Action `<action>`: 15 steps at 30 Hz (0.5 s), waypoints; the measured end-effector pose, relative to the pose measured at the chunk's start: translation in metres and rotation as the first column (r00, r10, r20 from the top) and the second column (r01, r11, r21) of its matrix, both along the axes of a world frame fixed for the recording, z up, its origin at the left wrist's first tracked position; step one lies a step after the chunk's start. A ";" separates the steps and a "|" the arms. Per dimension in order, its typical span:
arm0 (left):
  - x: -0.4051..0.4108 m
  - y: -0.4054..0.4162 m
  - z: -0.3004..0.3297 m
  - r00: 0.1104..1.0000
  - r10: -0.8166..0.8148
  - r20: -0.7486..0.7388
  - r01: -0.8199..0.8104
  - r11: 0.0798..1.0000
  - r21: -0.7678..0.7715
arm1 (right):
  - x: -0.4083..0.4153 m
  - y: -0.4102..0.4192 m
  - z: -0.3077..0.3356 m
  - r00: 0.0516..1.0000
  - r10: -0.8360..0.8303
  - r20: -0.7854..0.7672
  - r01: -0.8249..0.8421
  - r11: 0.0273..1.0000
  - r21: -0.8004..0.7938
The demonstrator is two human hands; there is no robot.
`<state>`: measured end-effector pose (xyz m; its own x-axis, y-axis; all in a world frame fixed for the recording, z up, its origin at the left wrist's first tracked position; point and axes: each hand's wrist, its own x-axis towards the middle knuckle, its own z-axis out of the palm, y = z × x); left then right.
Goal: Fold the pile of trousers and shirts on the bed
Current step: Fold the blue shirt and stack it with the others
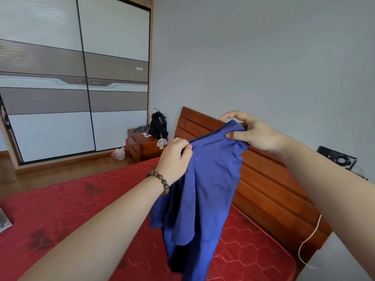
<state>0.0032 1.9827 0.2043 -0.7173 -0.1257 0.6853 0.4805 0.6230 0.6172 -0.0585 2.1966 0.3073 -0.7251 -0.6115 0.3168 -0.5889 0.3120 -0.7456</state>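
Note:
A blue garment (205,185) hangs in the air over the red mattress (67,209), its lower part bunched and drooping towards the bed. My left hand (174,159), with a bead bracelet on the wrist, pinches the garment's top edge at the left. My right hand (253,132) grips the same top edge at the right, thumb on the front of the cloth. Whether it is a shirt or trousers cannot be told. No pile of clothes shows in this view.
A wooden headboard (269,179) runs behind the garment. A bedside table (142,145) carries a black backpack (159,124). A plastic bag (119,153) lies on the floor by a sliding wardrobe (75,78). A grey object (4,220) sits at the mattress's left edge.

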 end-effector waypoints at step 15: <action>0.004 -0.038 0.014 0.991 -0.081 0.109 0.097 0.984 -0.148 | -0.003 -0.003 0.008 0.982 0.050 -0.181 -0.009 0.976 0.217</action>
<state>0.0076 1.9444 0.2186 -0.7883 0.0417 0.6138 0.4772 0.6712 0.5673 -0.0617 2.1934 0.3156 -0.6472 -0.6997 0.3024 -0.7208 0.4327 -0.5414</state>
